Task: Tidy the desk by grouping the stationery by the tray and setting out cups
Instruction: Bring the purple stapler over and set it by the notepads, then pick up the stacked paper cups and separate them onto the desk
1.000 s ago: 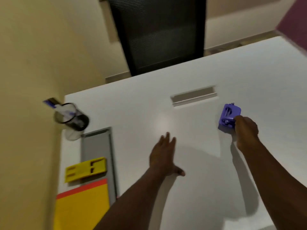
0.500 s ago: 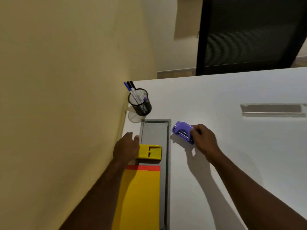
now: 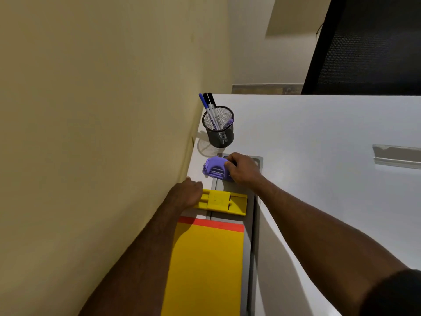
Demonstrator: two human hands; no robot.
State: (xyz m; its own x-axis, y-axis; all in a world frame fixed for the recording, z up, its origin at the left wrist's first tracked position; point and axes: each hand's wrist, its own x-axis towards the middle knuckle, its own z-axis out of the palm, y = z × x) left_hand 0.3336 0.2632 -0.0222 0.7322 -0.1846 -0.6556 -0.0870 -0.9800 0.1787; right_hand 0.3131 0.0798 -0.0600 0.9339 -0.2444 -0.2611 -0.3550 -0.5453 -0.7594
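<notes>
While the yellow folder (image 3: 205,267) with its red strip fills the lower centre of the frame, lying partly on the grey tray (image 3: 250,224), the left hand (image 3: 185,195) is seen at centre left, curled down against the left end of the yellow hole punch (image 3: 222,202); whether it is actually gripped cannot be told. The punch is laid across the tray's near-middle. Just above it, the right hand (image 3: 242,168) is closed around the right side of the purple stapler (image 3: 215,168), which is now held over the tray's far left edge, near the wall. A second ago that stapler was out at the right of the white desk (image 3: 319,133), well apart from the tray; half a second ago it was beside the tray's right edge. So the stapler is judged nearly grouped with the other stationery, release still pending. Farther up, the black mesh pen cup (image 3: 219,133) with pens (image 3: 210,110) stands upright beside the tray's far end. No drinking cups are seen set out yet.
</notes>
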